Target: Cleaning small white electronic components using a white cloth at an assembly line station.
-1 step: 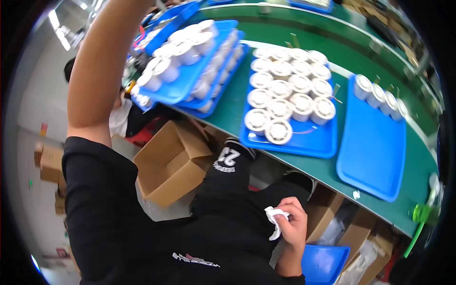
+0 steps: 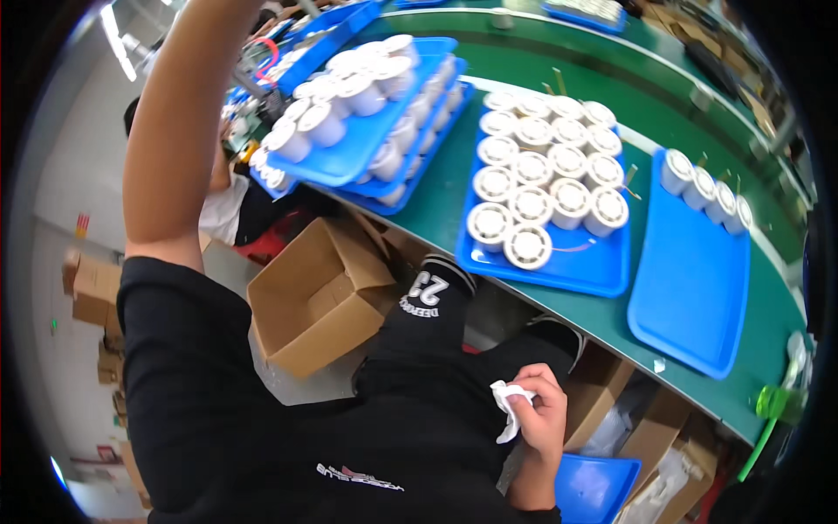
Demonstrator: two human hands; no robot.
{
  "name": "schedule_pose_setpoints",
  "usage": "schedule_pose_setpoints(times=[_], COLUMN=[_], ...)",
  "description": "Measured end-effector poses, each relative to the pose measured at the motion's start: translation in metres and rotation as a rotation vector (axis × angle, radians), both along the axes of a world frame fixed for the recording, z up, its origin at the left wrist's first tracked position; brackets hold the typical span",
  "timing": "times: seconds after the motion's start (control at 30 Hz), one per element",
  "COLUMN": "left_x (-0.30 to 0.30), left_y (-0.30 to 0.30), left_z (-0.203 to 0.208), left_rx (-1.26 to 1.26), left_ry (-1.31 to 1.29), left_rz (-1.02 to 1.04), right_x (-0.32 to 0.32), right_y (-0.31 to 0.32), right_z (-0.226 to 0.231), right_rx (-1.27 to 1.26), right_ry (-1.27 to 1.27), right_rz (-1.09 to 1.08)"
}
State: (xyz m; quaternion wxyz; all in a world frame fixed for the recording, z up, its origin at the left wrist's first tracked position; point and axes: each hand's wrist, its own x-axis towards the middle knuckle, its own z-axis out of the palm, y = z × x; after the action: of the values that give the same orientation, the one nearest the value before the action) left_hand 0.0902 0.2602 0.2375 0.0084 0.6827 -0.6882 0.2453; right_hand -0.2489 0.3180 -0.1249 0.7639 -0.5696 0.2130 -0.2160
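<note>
My right hand (image 2: 543, 409) is closed around a crumpled white tissue or cloth (image 2: 506, 409), held low in front of my lap. My left arm (image 2: 175, 131) is raised, and its hand lies beyond the upper edge of the picture. On the green table, a blue tray (image 2: 559, 272) carries rows of white cylinders (image 2: 527, 246) with ringed tops, some with thin wires. To its right, another blue tray (image 2: 685, 288) bears a short row of such cylinders (image 2: 698, 188) at its far end. No hand touches the trays.
Stacked blue trays (image 2: 349, 166) full of white cylinders stand at the left of the table (image 2: 410, 205). Below are an open cardboard box (image 2: 305, 306), another blue tray (image 2: 598, 480) and cartons. A green-and-clear object (image 2: 772, 402) sits at the right edge. Another person sits beyond my left arm.
The view has shifted slightly, so the table and trays appear a little farther right and lower. My right hand still holds the white tissue or cloth; my left arm stays raised.
</note>
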Motion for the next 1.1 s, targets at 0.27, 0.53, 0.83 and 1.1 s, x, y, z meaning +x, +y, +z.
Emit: schedule_pose_setpoints(times=[0.27, 0.53, 0.83, 1.1], left_x=[0.162, 0.208, 0.236, 0.174], left_y=[0.237, 0.27, 0.287, 0.285], left_z=[-0.084, -0.142, -0.142, -0.094], left_rx=[0.259, 0.126, 0.036, -0.234], left_ry=[0.201, 0.459, 0.62, 0.667], left_rz=[0.552, 0.491, 0.539, 0.318], right_x=[0.05, 0.088, 0.106, 0.085], right_y=[0.05, 0.082, 0.089, 0.077], right_z=[0.017, 0.033, 0.031, 0.031], right_rx=[-0.046, -0.182, -0.214, -0.144], right_ry=[-0.01, 0.056, 0.051, 0.052], right_rz=[0.024, 0.048, 0.055, -0.073])
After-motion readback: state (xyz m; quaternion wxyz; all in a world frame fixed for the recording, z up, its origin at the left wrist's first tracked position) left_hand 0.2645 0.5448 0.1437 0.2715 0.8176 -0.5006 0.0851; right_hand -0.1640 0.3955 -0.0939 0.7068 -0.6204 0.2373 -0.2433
